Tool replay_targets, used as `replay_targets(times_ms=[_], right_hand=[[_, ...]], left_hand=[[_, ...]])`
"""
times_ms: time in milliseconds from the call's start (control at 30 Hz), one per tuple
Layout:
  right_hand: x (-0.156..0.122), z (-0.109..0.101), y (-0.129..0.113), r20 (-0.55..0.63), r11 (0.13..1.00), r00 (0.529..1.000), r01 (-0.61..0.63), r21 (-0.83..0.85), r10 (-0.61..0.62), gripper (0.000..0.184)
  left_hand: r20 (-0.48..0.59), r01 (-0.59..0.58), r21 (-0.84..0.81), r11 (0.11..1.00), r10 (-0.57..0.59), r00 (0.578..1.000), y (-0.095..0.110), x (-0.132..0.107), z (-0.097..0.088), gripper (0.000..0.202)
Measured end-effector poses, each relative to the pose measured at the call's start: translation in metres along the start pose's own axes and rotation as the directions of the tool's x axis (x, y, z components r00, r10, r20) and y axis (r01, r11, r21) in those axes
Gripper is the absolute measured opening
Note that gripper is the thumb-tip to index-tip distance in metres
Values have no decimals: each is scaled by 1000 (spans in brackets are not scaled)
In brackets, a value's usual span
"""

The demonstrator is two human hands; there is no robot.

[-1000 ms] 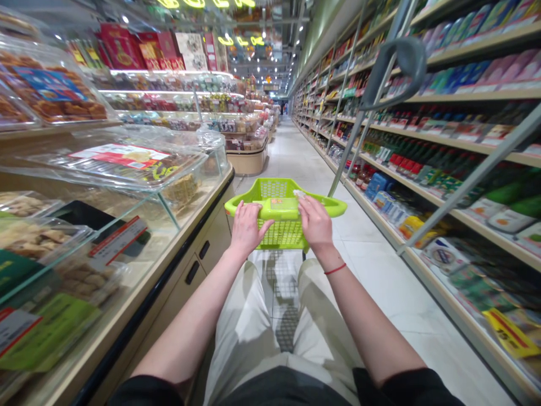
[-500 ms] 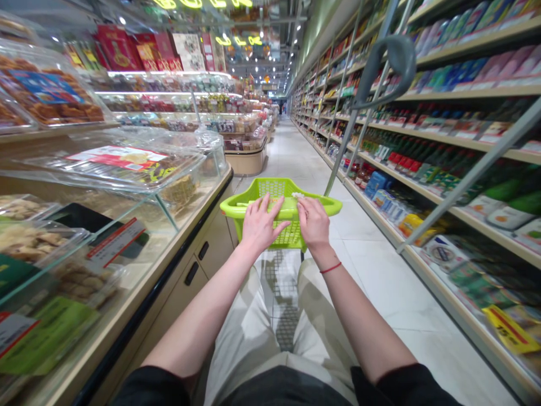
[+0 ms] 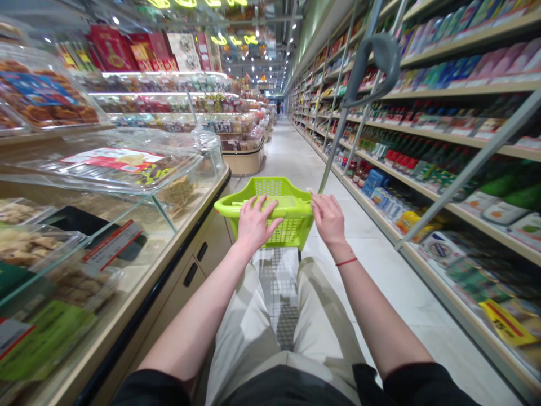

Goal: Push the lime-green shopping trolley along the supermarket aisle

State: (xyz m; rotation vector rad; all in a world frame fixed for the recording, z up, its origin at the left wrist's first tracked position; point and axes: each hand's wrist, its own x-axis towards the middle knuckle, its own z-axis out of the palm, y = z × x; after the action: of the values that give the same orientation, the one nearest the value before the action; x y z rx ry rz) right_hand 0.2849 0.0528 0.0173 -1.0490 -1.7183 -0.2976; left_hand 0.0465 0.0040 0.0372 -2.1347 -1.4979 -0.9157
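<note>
A lime green plastic shopping basket (image 3: 291,231) rolls ahead of me on the tiled floor, with a flat handle bar (image 3: 283,204) folded across its top. My left hand (image 3: 256,223) lies over that bar, fingers curled on it. My right hand (image 3: 328,219) holds the basket's right end at the rim. A small pale scrap (image 3: 309,190) shows just past the right fingertips. A thin grey rod (image 3: 338,144) rises from behind the basket to a curved grey grip (image 3: 372,62). Nothing else lies in either hand.
A glass-topped food counter (image 3: 127,169) with packaged snacks runs along my left, and tall goods shelves (image 3: 443,129) line my right. Between them the tiled aisle (image 3: 304,163) stretches far ahead, with display stands (image 3: 243,152) further along the left side.
The basket has swung slightly left of where it was. My right hand now sits further right along the rim, and my left fingers have curled closer on the bar.
</note>
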Motion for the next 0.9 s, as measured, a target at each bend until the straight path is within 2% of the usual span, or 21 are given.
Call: replay_targets(times_ms=[100,200,300,433,533,600,700,800,900], right_hand=[[8,-12,22,-68,994,991,-113,-9,112,34],[8,-9,21,-116,987,980,-157,25,159,36],[3,9,-2,-141,991,981,-129,44,134,38],[-4,35,-42,-88,997,994,-66,48,70,38],[-9,41,-56,-48,1000,999,-4,28,5,39],[-12,37,-52,-25,999,999,32,13,-31,40],[-14,23,-30,-44,1000,999,22,-16,-23,41],[-11,10,-2,-143,997,987,-73,-24,69,41],[-6,7,14,-264,983,947,-186,10,182,42]], left_hand=[[5,-3,-9,1000,3,1000,-1,0,0,49],[7,-3,-1,1000,3,1000,-1,0,0,50],[8,-8,9,1000,8,1000,0,0,0,50],[18,-5,8,1000,5,1000,0,0,-2,50],[20,-4,11,1000,4,1000,0,-1,-3,50],[19,-6,9,1000,6,1000,-1,-1,-3,50],[21,-3,-6,1000,3,1000,-1,-1,-3,50],[27,1,-22,1000,-1,1000,1,-1,-3,50],[27,-2,-17,1000,2,1000,2,-1,-3,51]])
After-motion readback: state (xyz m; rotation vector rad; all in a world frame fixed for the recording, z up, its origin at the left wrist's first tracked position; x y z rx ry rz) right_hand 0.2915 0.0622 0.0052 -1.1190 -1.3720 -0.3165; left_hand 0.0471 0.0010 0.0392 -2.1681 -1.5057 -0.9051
